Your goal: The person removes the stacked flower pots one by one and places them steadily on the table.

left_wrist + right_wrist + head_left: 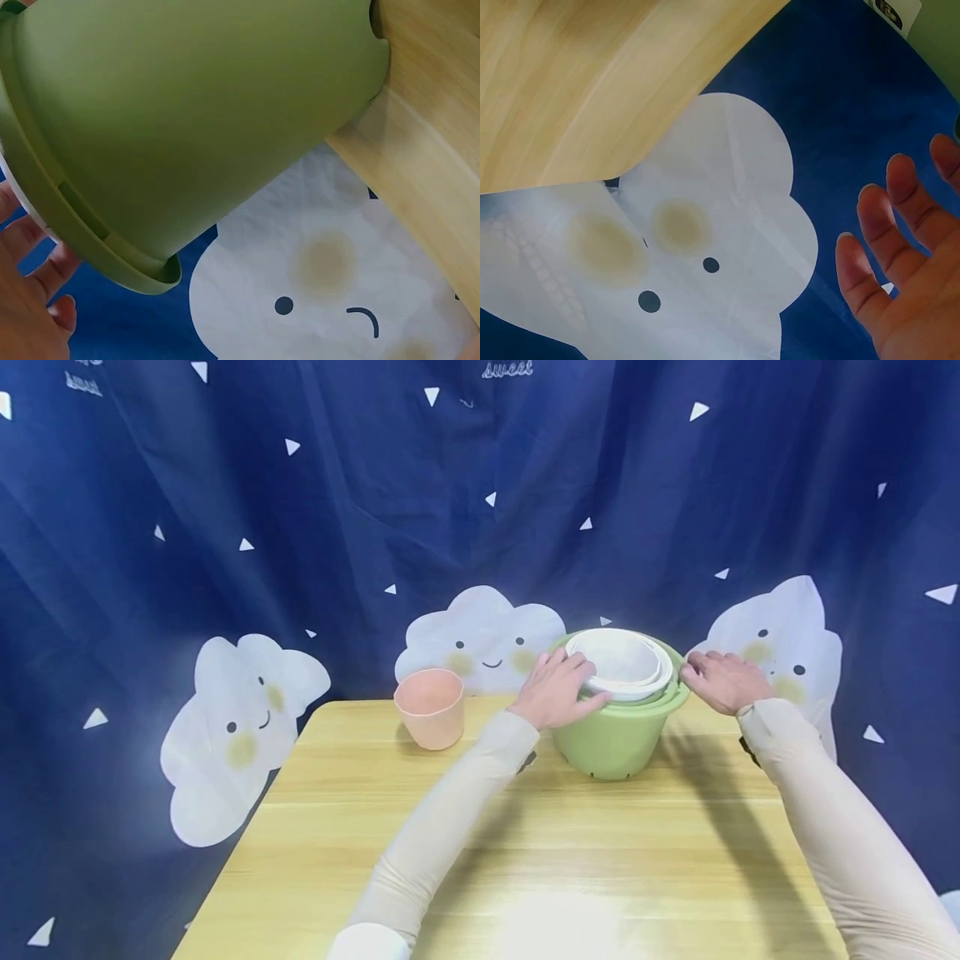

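A green flower pot (611, 743) stands upright on the table toward the back. White pots (618, 656) sit nested inside it, their rims above the green one. My left hand (555, 689) rests at the left of the rims, fingers reaching over toward the white pot and thumb by the green edge. In the left wrist view its fingers (52, 270) lie along the green rim, lightly bent and spread. Beside the right rim is my right hand (723, 681), very close to it; in the right wrist view its fingers (877, 225) are spread, loosely bent, with nothing held.
Left of the green pot, a pink pot (431, 710) stands on the wooden table (360, 827). Behind the table hangs a dark blue curtain (360, 510) with white clouds and triangles. The table's back edge lies close behind the pots.
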`<state>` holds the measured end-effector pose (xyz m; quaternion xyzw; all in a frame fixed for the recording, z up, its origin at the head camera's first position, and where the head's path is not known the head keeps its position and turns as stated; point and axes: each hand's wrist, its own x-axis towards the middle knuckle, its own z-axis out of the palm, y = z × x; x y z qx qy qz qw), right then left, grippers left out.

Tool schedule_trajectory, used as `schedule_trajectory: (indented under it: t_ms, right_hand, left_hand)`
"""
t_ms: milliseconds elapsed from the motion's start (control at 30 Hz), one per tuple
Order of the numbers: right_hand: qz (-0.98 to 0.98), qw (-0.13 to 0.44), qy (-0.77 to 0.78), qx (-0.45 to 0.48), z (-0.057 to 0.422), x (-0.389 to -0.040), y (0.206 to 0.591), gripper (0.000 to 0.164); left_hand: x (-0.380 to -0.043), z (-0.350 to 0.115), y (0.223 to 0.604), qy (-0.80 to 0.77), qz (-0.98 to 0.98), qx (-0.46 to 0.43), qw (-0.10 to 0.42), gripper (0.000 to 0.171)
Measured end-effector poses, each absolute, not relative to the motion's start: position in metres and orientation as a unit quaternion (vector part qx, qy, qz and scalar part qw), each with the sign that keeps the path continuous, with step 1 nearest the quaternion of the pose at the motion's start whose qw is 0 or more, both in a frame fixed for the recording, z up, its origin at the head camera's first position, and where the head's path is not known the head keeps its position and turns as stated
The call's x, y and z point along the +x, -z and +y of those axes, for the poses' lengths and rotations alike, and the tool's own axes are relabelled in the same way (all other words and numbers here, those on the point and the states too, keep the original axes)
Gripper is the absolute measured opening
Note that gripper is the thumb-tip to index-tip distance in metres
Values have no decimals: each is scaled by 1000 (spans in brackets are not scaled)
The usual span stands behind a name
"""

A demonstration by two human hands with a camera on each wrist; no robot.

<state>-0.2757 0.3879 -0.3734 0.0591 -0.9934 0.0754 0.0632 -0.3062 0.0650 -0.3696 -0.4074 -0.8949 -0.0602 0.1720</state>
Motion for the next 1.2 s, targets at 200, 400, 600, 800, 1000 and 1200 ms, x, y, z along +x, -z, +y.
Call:
schedule_trajectory:
  t_ms: [200,400,600,800,1000,1200]
  right_hand:
    - [-994,62,-74,55,385,-273,371,55]
    - [-994,55,-78,49,384,-273,371,55]
    - [-995,48,-77,48,386,-275,373,56]
    - [-995,50,-80,43,385,-275,371,54]
    - [-995,55,-76,46,384,-274,371,54]
    - [-994,58,-76,48,385,-273,373,53]
  left_hand:
    - [-305,66,369,58,-892,-407,190,47]
    - [-305,68,369,48,-889,-407,207,48]
    - [-304,69,367,55,-886,-406,218,44]
    - [-304,68,361,65,-882,-408,226,32]
    - [-302,66,357,64,-880,-405,241,30]
    - [-301,66,354,71,-875,-404,257,28]
